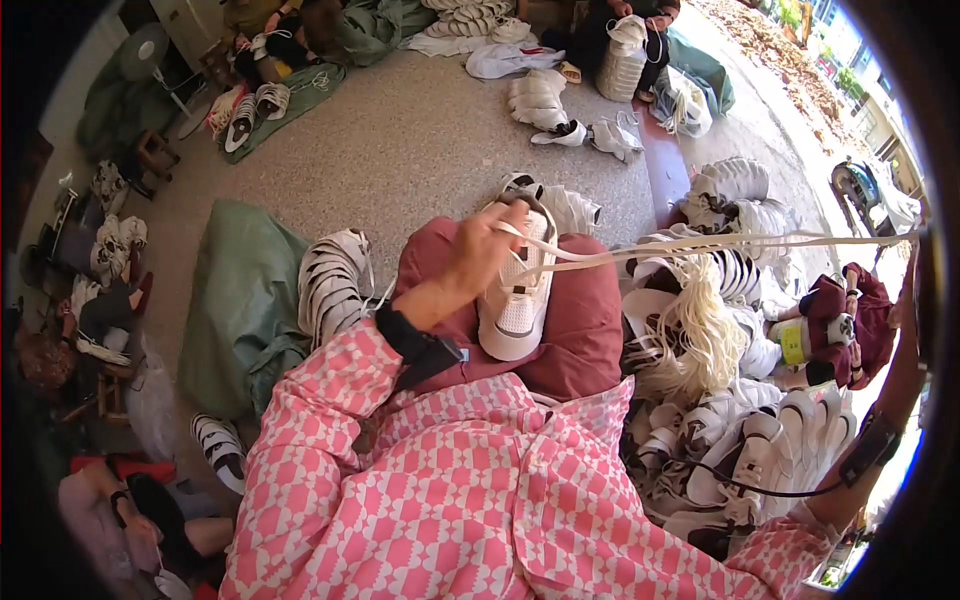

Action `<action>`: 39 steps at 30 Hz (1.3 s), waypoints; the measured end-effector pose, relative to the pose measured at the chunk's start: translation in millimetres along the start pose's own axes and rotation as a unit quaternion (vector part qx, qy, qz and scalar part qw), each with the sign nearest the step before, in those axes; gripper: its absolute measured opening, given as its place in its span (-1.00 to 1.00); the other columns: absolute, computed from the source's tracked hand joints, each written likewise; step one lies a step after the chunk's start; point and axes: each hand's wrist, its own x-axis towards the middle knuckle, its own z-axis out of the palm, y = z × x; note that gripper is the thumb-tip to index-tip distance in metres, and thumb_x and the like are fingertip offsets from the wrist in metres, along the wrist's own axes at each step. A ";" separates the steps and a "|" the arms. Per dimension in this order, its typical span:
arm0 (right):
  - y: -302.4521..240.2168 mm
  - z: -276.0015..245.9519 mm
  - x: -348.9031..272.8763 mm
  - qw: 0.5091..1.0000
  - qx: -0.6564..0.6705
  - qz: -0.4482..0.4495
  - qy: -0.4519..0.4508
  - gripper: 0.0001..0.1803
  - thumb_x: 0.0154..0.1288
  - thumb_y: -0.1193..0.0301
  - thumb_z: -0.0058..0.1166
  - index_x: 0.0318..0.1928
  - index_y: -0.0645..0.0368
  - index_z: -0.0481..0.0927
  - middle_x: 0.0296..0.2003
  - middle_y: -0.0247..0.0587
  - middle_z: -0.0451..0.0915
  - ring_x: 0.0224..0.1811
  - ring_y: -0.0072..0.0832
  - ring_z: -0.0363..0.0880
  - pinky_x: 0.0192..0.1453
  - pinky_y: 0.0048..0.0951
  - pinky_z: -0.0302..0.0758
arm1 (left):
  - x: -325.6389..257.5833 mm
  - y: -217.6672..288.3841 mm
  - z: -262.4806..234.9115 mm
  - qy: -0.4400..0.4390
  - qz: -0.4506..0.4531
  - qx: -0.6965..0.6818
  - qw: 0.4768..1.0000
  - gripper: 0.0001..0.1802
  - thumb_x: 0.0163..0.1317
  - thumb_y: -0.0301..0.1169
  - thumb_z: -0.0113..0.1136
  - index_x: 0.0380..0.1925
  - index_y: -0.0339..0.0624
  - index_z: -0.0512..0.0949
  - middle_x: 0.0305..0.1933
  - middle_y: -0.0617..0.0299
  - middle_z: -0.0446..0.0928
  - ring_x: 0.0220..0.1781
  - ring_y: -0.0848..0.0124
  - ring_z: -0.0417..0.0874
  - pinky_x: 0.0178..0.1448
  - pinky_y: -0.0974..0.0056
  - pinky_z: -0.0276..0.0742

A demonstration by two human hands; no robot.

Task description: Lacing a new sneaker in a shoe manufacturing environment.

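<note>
A white and grey sneaker (516,315) rests on my lap over maroon trousers, its toe toward me. My left hand (478,252) is closed at the sneaker's upper end, its fingertips pinching a cream shoelace by the collar. Two strands of the shoelace (700,245) stretch taut from the eyelets far to the right. They end at my right hand (916,270), out at the dark picture rim with the arm extended. That hand is closed on the strands, though its fingers are largely lost in the rim.
Beside my right leg lie a bundle of loose cream laces (700,335) and heaped white shoes (770,450). At my left are a stack of shoe uppers (335,285) and a green sack (240,300). Other people sit around, one with maroon sleeves (875,320) at the right.
</note>
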 end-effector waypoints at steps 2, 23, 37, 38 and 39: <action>42.3 -30.6 21.8 0.999 -0.036 -0.009 0.029 -0.85 0.48 0.45 -0.10 -0.11 0.29 0.45 -0.46 -0.22 0.52 -0.57 -0.58 0.41 -0.50 -0.57 0.42 | -3.6 3.1 -44.4 0.065 -0.100 -0.120 0.986 -0.54 0.43 -0.04 0.05 -0.55 -0.13 0.47 -0.54 0.41 0.41 -0.57 0.51 0.42 -0.53 0.39 0.26; 322.6 72.4 -321.2 0.654 -0.385 -0.065 -0.648 -0.84 0.34 0.42 -0.02 -0.24 0.22 0.59 -0.26 -0.02 0.63 -0.22 -0.02 0.62 -0.15 -0.17 0.53 | -159.3 -45.0 -355.8 0.494 -0.127 -0.401 0.761 -0.75 0.51 -0.33 -0.06 -0.04 -0.23 0.54 -0.32 0.22 0.49 -0.28 0.40 0.51 -0.08 0.31 0.53; 324.1 101.6 -296.4 0.588 -0.362 0.265 -0.673 -0.75 0.35 0.34 0.04 -0.31 0.29 0.63 -0.49 -0.25 0.61 -0.50 -0.48 0.56 -0.42 -0.44 0.43 | -61.7 -0.8 -140.4 0.033 0.033 0.242 0.969 -0.67 0.47 -0.19 -0.03 -0.22 -0.22 0.59 -0.58 0.49 0.30 -0.60 0.58 0.29 -0.47 0.42 0.28; 322.7 105.2 -297.0 0.584 -0.347 0.320 -0.661 -0.77 0.36 0.35 0.05 -0.31 0.27 0.62 -0.50 -0.35 0.57 -0.49 -0.60 0.51 -0.43 -0.51 0.41 | -55.7 -2.0 -116.4 0.016 0.099 0.264 0.959 -0.68 0.45 -0.21 -0.02 -0.23 -0.22 0.60 -0.56 0.37 0.40 -0.54 0.43 0.42 -0.39 0.32 0.38; 320.3 107.9 -298.4 0.577 -0.331 0.374 -0.646 -0.80 0.37 0.35 0.06 -0.31 0.24 0.61 -0.52 -0.46 0.53 -0.48 -0.72 0.45 -0.43 -0.58 0.40 | -51.9 -1.7 -95.1 0.002 0.160 0.291 0.943 -0.69 0.44 -0.22 -0.01 -0.24 -0.21 0.61 -0.55 0.24 0.50 -0.48 0.29 0.54 -0.30 0.23 0.47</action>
